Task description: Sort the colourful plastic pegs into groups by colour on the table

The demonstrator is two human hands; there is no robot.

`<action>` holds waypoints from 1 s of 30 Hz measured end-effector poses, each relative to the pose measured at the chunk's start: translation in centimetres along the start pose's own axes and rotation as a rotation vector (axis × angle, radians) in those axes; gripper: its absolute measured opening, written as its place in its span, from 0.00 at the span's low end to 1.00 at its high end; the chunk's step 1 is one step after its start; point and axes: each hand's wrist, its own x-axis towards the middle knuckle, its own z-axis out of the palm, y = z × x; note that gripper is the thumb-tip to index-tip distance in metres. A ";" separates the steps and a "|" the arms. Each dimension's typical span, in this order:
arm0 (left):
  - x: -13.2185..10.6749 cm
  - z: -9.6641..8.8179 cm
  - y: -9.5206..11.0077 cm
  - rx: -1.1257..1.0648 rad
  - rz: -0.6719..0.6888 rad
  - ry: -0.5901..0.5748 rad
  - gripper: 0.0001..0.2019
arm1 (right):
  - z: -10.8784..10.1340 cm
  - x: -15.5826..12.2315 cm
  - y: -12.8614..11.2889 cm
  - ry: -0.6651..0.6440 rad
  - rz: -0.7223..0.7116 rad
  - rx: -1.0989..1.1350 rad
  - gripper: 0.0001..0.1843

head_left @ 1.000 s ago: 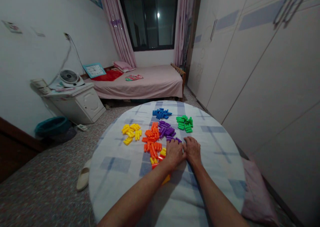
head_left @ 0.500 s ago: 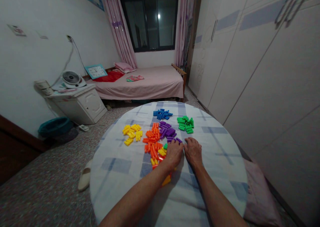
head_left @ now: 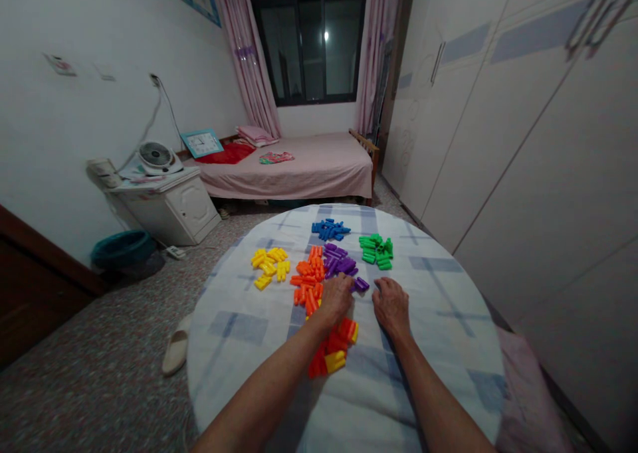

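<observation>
- Now the left hand point(head_left: 337, 297) lies palm-down over orange pegs point(head_left: 308, 283), fingers bent; whether it grips any is unclear
- right hand point(head_left: 391, 304) rests flat, fingers together, beside purple pegs point(head_left: 339, 263)
- bare tablecloth point(head_left: 438, 307) extends rightward toward the table's edge

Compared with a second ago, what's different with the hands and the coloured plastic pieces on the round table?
The left hand has slid forward toward the purple plastic pieces, uncovering a mixed red, orange and yellow heap under its wrist. The right hand now lies apart from it, palm down on the checked tablecloth. The yellow pile, blue pile and green pile stayed put.
</observation>
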 end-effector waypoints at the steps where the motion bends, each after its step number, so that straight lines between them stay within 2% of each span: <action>1: 0.1 -0.3 -0.2 -0.035 -0.014 0.025 0.12 | 0.0 0.0 0.0 -0.003 0.002 0.000 0.15; 6: 1.2 -2.4 -2.7 -0.196 -0.130 0.205 0.14 | 0.1 0.0 0.1 -0.005 0.005 -0.007 0.16; 14: 2.1 -8.3 -12.1 -0.168 -0.371 0.530 0.13 | 0.1 -0.1 0.1 0.016 -0.010 -0.012 0.15; 16: 2.3 -9.5 -13.7 -0.132 -0.410 0.574 0.13 | 0.0 -0.1 0.0 0.010 0.002 -0.016 0.15; 18: 2.3 -10.0 -14.4 -0.090 -0.413 0.603 0.13 | 0.0 -0.1 0.0 0.010 0.008 -0.017 0.15; 21: 1.6 -8.9 -13.8 -0.044 -0.333 0.595 0.12 | 0.1 0.0 0.0 0.003 0.004 -0.018 0.15; 25: -0.5 -4.9 -12.1 -0.045 -0.192 0.496 0.10 | 0.3 0.0 0.2 -0.002 -0.002 -0.027 0.16; 28: -2.3 -2.3 -11.7 -0.050 -0.163 0.459 0.12 | 0.3 0.1 0.3 -0.008 -0.004 -0.026 0.16; 30: -3.0 -1.5 -11.9 -0.041 -0.171 0.465 0.15 | 0.2 0.1 0.3 -0.016 -0.004 -0.027 0.16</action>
